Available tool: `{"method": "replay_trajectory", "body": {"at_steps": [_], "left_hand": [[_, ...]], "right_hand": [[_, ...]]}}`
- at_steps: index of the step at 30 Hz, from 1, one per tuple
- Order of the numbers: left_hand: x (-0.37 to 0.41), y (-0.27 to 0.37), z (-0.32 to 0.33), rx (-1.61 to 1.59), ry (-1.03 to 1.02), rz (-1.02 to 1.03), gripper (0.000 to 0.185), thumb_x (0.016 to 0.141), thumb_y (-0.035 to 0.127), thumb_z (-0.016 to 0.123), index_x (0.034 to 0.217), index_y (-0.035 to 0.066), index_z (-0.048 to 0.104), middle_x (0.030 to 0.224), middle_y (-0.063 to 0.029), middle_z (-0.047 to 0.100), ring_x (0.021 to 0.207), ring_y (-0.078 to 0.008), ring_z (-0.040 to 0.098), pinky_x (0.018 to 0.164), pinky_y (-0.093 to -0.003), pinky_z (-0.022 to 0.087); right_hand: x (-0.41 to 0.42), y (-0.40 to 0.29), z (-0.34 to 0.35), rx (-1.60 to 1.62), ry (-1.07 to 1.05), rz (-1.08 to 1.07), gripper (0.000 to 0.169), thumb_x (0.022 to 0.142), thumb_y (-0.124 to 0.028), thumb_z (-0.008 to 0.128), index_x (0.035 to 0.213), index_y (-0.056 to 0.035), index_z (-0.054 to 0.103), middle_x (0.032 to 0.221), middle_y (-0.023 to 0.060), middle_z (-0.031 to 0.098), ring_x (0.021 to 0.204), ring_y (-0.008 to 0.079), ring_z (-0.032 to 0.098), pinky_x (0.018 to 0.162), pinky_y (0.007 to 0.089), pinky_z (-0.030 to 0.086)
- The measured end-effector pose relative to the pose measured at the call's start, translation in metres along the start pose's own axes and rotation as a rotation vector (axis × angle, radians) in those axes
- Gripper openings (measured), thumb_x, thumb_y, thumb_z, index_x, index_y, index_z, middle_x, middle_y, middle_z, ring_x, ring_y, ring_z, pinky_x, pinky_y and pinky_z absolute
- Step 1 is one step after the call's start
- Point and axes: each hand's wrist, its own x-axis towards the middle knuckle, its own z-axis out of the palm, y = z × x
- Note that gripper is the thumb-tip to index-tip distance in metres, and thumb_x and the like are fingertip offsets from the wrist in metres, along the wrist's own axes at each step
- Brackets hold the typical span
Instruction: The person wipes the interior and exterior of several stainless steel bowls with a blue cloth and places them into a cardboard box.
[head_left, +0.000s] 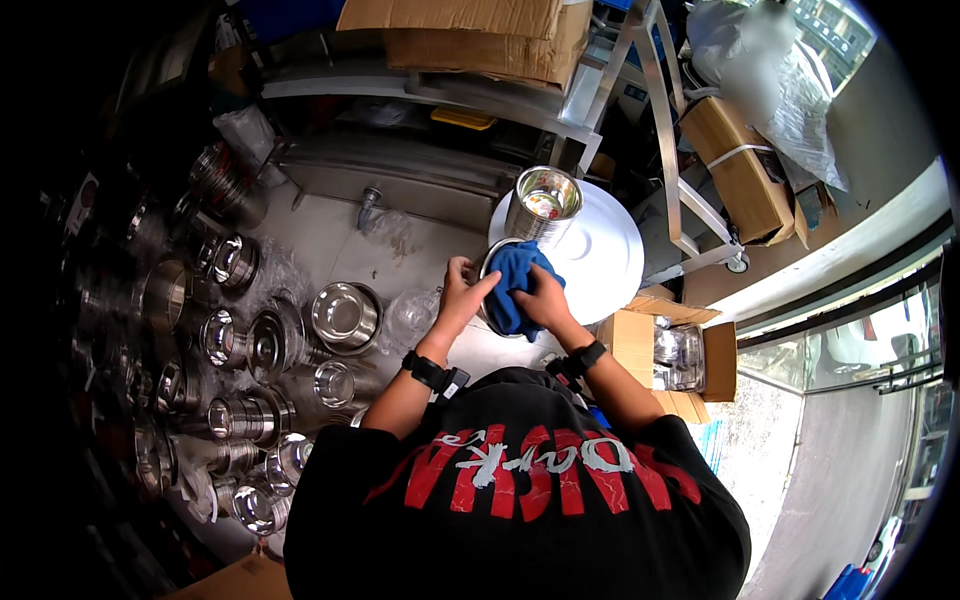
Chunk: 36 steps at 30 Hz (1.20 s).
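My left hand grips the rim of a round metal bowl, tilted in front of me. My right hand holds a blue cloth against the bowl; the cloth hides most of the bowl's inside. Just beyond, a stack of shiny metal bowls stands upright on a round white surface. Coloured patterns show inside the top bowl of that stack.
Many metal bowls and pots stand in stacks on the floor at left, with clear plastic wrap among them. An open cardboard box holds wrapped metal ware at right. A wheeled metal frame and a metal bench stand beyond.
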Motion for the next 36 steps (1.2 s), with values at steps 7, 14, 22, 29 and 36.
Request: {"method": "replay_trajectory", "body": {"at_steps": [7, 14, 22, 29, 36], "left_hand": [[0.000, -0.011, 0.003, 0.032, 0.131, 0.077, 0.041, 0.079, 0.030, 0.069, 0.099, 0.000, 0.049, 0.087, -0.0103, 0.054, 0.077, -0.0182, 0.051, 0.069, -0.0313, 0.044], [0.023, -0.004, -0.008, -0.011, 0.118, 0.096, 0.037, 0.076, 0.023, 0.073, 0.098, 0.002, 0.053, 0.082, -0.0025, 0.055, 0.072, -0.0095, 0.048, 0.065, -0.0244, 0.042], [0.057, 0.011, -0.036, -0.283, 0.171, -0.142, 0.032, 0.083, 0.014, 0.064, 0.108, -0.001, 0.052, 0.099, -0.0085, 0.059, 0.091, -0.0138, 0.057, 0.078, -0.0256, 0.046], [0.104, 0.005, 0.012, -0.488, -0.016, -0.390, 0.029, 0.083, 0.011, 0.063, 0.107, -0.001, 0.052, 0.097, -0.0091, 0.059, 0.087, -0.0147, 0.060, 0.074, -0.0250, 0.049], [0.172, 0.038, 0.071, -0.279, -0.220, -0.384, 0.035, 0.082, 0.012, 0.065, 0.111, -0.003, 0.053, 0.097, -0.0085, 0.059, 0.088, -0.0139, 0.060, 0.076, -0.0247, 0.048]], "right_hand": [[-0.003, -0.024, 0.004, 0.265, -0.476, -0.089, 0.031, 0.067, -0.012, 0.064, 0.095, 0.0005, 0.057, 0.083, 0.0204, 0.062, 0.080, 0.0346, 0.061, 0.073, 0.0380, 0.047], [0.006, -0.021, -0.065, 0.198, -0.747, 0.035, 0.028, 0.063, -0.008, 0.064, 0.090, -0.0021, 0.061, 0.079, 0.0086, 0.062, 0.075, 0.0164, 0.057, 0.074, 0.0291, 0.045], [-0.002, 0.080, -0.150, 0.271, 0.061, 0.639, 0.029, 0.071, -0.008, 0.061, 0.097, 0.0039, 0.060, 0.079, 0.0078, 0.062, 0.069, 0.0136, 0.058, 0.065, 0.0271, 0.048], [0.045, 0.162, -0.145, 0.173, 0.140, 0.586, 0.049, 0.070, -0.014, 0.066, 0.113, 0.0047, 0.054, 0.100, 0.0190, 0.064, 0.091, 0.0254, 0.063, 0.081, 0.0321, 0.048], [0.124, 0.132, -0.163, 0.459, -0.210, 0.553, 0.040, 0.086, -0.017, 0.060, 0.121, 0.0013, 0.053, 0.105, 0.0130, 0.063, 0.095, 0.0181, 0.060, 0.083, 0.0279, 0.046]]}}
